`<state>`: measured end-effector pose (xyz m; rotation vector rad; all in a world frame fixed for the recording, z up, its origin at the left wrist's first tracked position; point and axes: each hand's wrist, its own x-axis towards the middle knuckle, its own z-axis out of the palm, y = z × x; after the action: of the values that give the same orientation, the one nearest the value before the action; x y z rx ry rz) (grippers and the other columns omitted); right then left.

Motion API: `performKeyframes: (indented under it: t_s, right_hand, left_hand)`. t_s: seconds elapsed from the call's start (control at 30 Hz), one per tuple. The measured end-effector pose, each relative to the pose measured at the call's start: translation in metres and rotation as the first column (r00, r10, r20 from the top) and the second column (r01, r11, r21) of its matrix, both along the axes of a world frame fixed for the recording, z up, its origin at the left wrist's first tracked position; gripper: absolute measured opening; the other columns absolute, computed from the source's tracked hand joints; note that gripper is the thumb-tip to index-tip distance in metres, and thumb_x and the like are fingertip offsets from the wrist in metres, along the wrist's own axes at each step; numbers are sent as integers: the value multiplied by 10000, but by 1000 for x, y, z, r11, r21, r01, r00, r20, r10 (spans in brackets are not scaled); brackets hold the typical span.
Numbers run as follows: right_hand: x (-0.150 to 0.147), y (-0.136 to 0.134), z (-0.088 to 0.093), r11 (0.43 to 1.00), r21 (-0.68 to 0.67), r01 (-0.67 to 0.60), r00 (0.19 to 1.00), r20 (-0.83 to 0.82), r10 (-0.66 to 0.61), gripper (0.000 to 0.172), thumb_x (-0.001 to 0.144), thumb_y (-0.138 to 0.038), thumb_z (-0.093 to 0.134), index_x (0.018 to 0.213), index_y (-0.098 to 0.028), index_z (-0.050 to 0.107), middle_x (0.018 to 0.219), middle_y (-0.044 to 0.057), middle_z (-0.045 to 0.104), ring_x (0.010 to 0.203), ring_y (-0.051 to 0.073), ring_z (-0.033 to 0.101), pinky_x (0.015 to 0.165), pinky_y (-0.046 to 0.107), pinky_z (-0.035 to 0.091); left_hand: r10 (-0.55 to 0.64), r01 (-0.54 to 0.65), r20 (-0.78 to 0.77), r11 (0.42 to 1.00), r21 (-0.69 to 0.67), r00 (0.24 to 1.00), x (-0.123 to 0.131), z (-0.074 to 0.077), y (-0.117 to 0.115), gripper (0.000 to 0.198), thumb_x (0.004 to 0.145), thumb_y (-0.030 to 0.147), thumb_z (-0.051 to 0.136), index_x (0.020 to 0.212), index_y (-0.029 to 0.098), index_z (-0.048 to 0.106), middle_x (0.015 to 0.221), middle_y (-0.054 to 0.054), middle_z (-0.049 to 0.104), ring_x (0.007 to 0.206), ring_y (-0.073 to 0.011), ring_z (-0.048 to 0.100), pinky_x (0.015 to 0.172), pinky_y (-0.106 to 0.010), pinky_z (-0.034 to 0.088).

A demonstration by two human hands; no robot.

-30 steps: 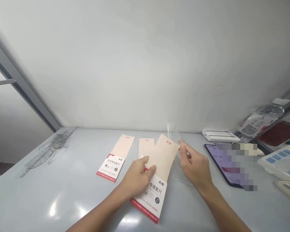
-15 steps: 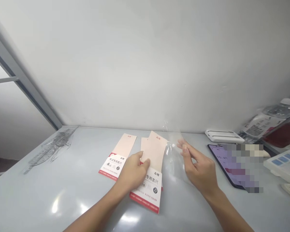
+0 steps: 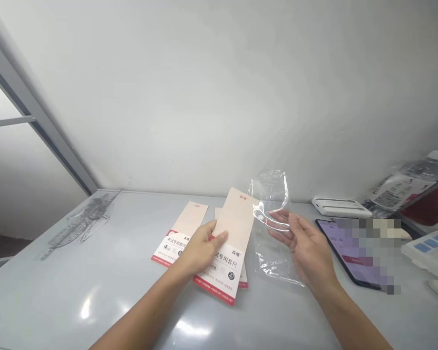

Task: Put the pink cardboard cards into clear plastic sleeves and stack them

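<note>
My left hand (image 3: 206, 245) is closed on a pale pink and white printed card (image 3: 237, 218) with a red bottom band, its thumb on the front. Behind that card, partly hidden, another card (image 3: 243, 276) lies on the table. A further card (image 3: 192, 217) of the same kind rests to the left, its lower right covered by my left hand. My right hand (image 3: 306, 243) grips a clear plastic pouch (image 3: 270, 248) with a white snap button, thumb in front and fingers behind. The pouch stands up close to the held card's right edge.
Clear rulers (image 3: 83, 218) lie at the table's left. On the right are a phone (image 3: 346, 257), a white device (image 3: 341, 206), a plastic bottle (image 3: 405, 180) and a white case with blue patches (image 3: 428, 243). A wall (image 3: 204, 97) rises behind the grey table (image 3: 113, 291).
The held card has risen slightly. My right hand has moved a little right and turned, and the pouch now faces me more fully, its outline plainer.
</note>
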<state>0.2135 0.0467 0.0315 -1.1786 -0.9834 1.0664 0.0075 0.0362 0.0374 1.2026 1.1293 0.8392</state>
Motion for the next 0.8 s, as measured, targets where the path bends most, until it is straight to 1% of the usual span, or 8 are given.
performKeyframes:
  t_s: [0.07, 0.17, 0.23, 0.3, 0.43, 0.53, 0.67, 0.8]
  right_hand:
    - [2, 2, 0, 1000, -24, -7, 999, -42, 6, 287, 800, -438, 506, 930, -206, 614, 1077, 61, 615, 986, 243, 594, 794, 347, 543]
    - [4, 3, -1, 1000, -22, 8, 997, -74, -9, 270, 786, -426, 530, 905, -198, 612, 1058, 64, 621, 980, 253, 597, 783, 358, 550]
    - [4, 4, -1, 1000, -9, 18, 998, -66, -18, 276, 789, -428, 526, 921, -199, 607, 1055, 65, 624, 985, 257, 594, 782, 363, 550]
    - [3, 3, -1, 1000, 4, 24, 999, -31, -24, 289, 798, -434, 512, 951, -206, 602, 1069, 61, 622, 999, 252, 586, 790, 359, 545]
    - [1, 2, 0, 999, 37, 12, 1000, 18, -13, 314, 802, -450, 501, 971, -204, 598, 1125, 63, 597, 1019, 241, 574, 792, 359, 539]
    - [0, 1, 0, 999, 21, -34, 999, 10, 34, 337, 794, -466, 501, 975, -199, 597, 1130, 76, 595, 1019, 248, 573, 753, 357, 548]
    - [-4, -1, -1, 995, -28, -100, 995, 14, 100, 386, 784, -489, 501, 1023, -197, 584, 1085, 89, 624, 955, 246, 606, 720, 359, 549]
    - [-8, -3, -3, 987, -59, -150, 989, -19, 149, 364, 778, -489, 511, 988, -203, 588, 1070, 82, 632, 908, 232, 626, 737, 359, 538]
  left_hand:
    - [-34, 34, 10, 999, -17, 999, -2, -1, 1, 399, 753, 487, 513, 1006, 179, 533, 827, -69, 636, 672, -171, 612, 559, -267, 464]
    - [-108, 107, -14, 993, -58, 994, -7, -1, 1, 391, 751, 491, 508, 980, 176, 534, 797, -64, 636, 638, -164, 609, 523, -250, 451]
    - [-144, 139, -51, 986, -96, 988, -10, -2, 2, 384, 739, 492, 519, 945, 169, 541, 783, -65, 639, 625, -166, 610, 499, -241, 441]
    - [-150, 138, -86, 981, -135, 985, -12, -4, 2, 378, 727, 489, 531, 925, 167, 548, 788, -66, 645, 629, -173, 615, 492, -241, 441]
    - [-116, 97, -106, 980, -172, 987, -12, -10, 4, 401, 730, 482, 531, 1000, 185, 540, 786, -61, 650, 633, -183, 621, 488, -248, 444]
    - [-60, 56, -26, 988, -141, 998, -9, -14, 5, 444, 742, 475, 526, 1091, 203, 501, 818, -64, 650, 663, -182, 623, 508, -249, 453]
    - [-3, 10, 63, 993, -118, 998, -4, -13, 6, 472, 741, 455, 544, 1131, 196, 478, 847, -68, 647, 688, -178, 620, 565, -268, 476]
    - [28, -27, 9, 995, -93, 1000, -2, -10, 5, 447, 749, 462, 531, 1100, 188, 493, 821, -59, 637, 683, -173, 611, 567, -262, 470]
